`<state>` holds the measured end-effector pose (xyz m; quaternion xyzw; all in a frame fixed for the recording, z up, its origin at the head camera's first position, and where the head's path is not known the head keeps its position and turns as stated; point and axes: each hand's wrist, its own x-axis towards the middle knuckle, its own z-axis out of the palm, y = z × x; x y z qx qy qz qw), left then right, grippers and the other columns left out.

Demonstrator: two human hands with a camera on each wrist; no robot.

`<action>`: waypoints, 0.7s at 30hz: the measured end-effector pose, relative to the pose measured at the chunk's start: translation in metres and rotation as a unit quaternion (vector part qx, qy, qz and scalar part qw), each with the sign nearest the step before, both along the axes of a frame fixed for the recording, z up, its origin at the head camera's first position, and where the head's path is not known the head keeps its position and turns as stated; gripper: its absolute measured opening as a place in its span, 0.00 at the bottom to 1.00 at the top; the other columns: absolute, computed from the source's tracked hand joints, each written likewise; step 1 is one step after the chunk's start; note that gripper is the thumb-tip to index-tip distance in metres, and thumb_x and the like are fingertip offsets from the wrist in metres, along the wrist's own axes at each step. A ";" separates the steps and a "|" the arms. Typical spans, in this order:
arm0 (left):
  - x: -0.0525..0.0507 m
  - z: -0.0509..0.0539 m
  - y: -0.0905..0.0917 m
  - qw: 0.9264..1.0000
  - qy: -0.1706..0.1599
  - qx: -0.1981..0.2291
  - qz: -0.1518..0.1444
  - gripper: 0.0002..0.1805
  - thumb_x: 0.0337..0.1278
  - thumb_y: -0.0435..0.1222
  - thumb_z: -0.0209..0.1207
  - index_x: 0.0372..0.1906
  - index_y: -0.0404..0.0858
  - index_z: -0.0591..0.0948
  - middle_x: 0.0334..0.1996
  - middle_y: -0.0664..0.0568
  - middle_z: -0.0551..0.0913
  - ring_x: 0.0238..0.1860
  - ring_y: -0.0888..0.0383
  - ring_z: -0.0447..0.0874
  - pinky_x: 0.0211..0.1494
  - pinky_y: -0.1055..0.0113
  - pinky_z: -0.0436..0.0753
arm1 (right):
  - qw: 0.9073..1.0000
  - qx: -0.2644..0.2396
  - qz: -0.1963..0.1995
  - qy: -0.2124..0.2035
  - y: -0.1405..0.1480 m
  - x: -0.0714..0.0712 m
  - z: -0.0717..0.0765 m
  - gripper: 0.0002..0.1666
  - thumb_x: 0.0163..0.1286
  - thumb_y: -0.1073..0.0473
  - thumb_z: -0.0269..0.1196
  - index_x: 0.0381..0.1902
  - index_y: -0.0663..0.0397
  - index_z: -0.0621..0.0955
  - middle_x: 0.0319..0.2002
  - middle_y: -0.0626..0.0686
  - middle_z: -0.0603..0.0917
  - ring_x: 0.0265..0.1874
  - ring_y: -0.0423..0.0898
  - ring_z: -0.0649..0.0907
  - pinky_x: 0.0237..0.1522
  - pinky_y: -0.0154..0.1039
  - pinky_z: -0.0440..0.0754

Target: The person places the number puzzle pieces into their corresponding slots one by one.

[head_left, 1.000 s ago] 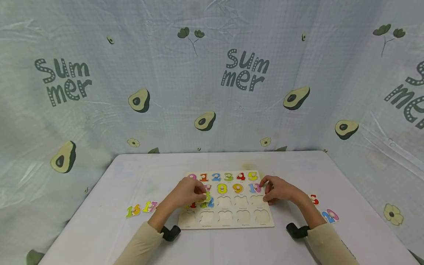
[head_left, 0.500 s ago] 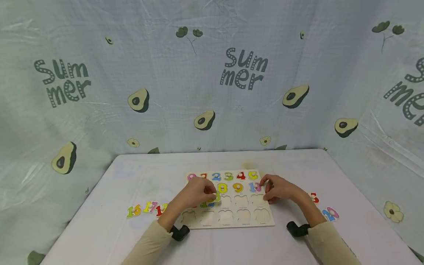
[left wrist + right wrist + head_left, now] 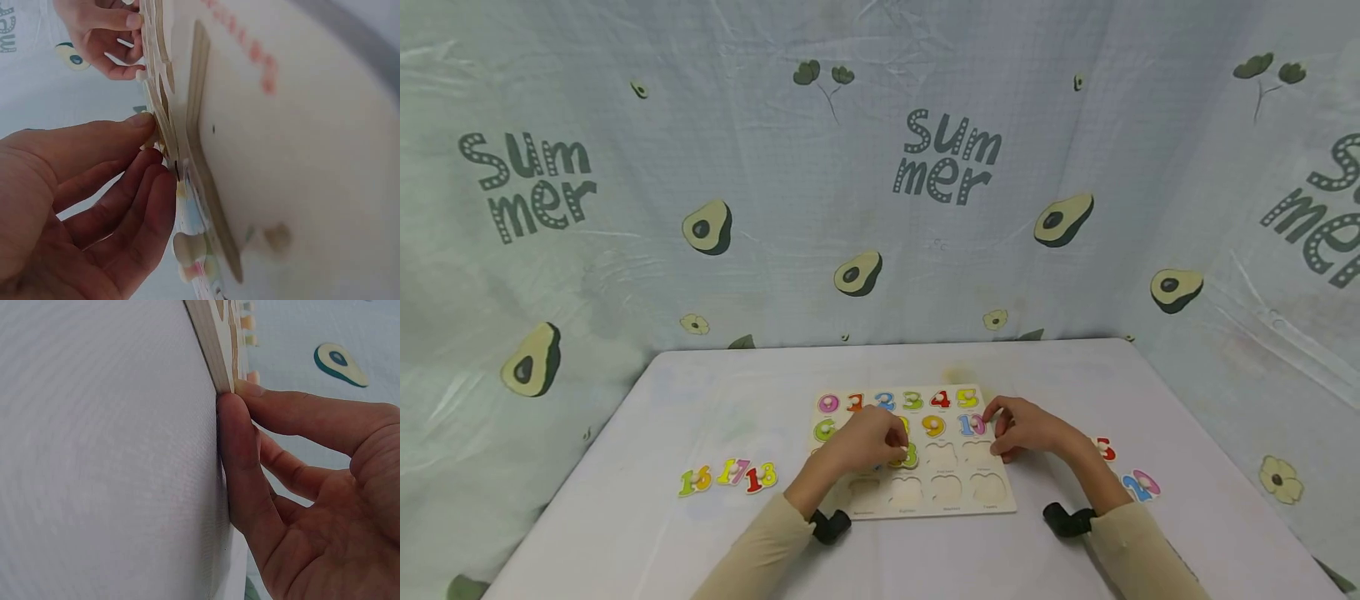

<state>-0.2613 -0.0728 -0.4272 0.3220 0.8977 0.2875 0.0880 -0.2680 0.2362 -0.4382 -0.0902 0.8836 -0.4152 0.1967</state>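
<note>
A wooden number puzzle board [image 3: 929,492] lies mid-table, its upper two rows mostly filled with knobbed numbers. My left hand [image 3: 874,442] pinches a number puzzle piece [image 3: 912,456] over the third row; a green 3 shows, and the fingers hide the rest. In the left wrist view, thumb and fingertips meet at this piece, close to the board's surface. My right hand [image 3: 1030,427] grips the board's right edge beside the 10 piece [image 3: 972,425]. The right wrist view shows its thumb on top of the board and a finger against the side.
Loose pieces lie left of the board: a 16 [image 3: 696,481], a 17 [image 3: 733,472] and a red-and-yellow one [image 3: 761,477]. To the right are a partly hidden red piece [image 3: 1105,448] and a blue-and-pink 20 [image 3: 1141,485]. A printed curtain [image 3: 775,275] hangs behind the table.
My left hand has carried the piece rightward along the third row, uncovering numbers at the board's left and the red-and-yellow loose piece. The right hand has kept its place at the edge.
</note>
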 end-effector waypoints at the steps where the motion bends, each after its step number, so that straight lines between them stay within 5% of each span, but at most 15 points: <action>1: 0.000 0.000 0.001 1.000 0.000 -0.002 0.001 0.03 0.59 0.32 0.70 0.31 0.40 0.88 0.27 0.59 0.84 0.30 0.66 0.76 0.36 0.74 0.78 | 1.000 0.001 -0.001 0.000 0.000 0.000 0.000 0.28 0.59 0.67 0.74 0.55 0.62 0.75 0.34 0.55 0.76 0.27 0.46 0.80 0.33 0.37 0.86; 21: 0.006 0.001 0.005 0.999 0.005 -0.040 0.023 0.04 0.59 0.35 0.71 0.29 0.41 0.88 0.25 0.60 0.83 0.29 0.67 0.74 0.36 0.74 0.75 | 1.000 -0.005 0.003 0.003 0.000 0.001 0.000 0.28 0.57 0.67 0.74 0.54 0.63 0.76 0.33 0.55 0.76 0.26 0.46 0.80 0.33 0.38 0.86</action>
